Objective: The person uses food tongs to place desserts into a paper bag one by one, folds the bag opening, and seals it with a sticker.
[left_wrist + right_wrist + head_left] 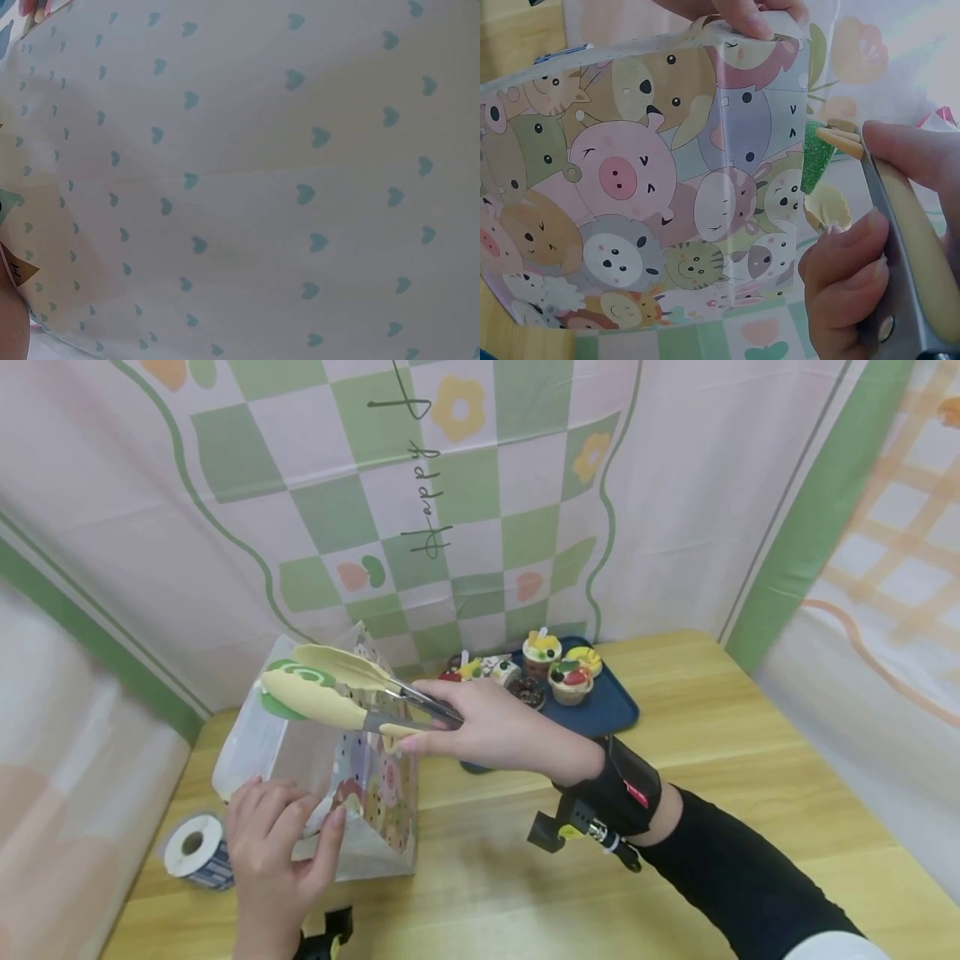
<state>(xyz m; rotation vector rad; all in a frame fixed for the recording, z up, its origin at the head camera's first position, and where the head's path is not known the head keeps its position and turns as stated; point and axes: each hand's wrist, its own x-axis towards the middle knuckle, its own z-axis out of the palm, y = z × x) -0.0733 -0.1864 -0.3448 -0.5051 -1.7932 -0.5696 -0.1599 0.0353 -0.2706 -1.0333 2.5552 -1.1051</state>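
My right hand (pixel 502 727) grips the handles of a pair of tongs (pixel 318 700) with pale yellow heads. Between those heads sits a green pastry-like piece with a pale swirl (pixel 282 706), held over the open top of a paper bag (pixel 386 789). Cartoon animals cover the bag's side (pixel 622 172) in the right wrist view, where the green piece (pixel 815 157) looks grainy. With thumb and fingers, my left hand (pixel 273 839) pinches the bag's near rim. A pale surface with teal hearts (pixel 240 210) fills most of the left wrist view.
A blue tray (pixel 611 710) at the back of the wooden table (pixel 675 877) bears several toy-like desserts, among them a fruit-topped cup (pixel 570 683) and a dark doughnut (pixel 528 693). A label roll (pixel 197 852) stands left of the bag. Patterned curtains (pixel 465 485) hang behind.
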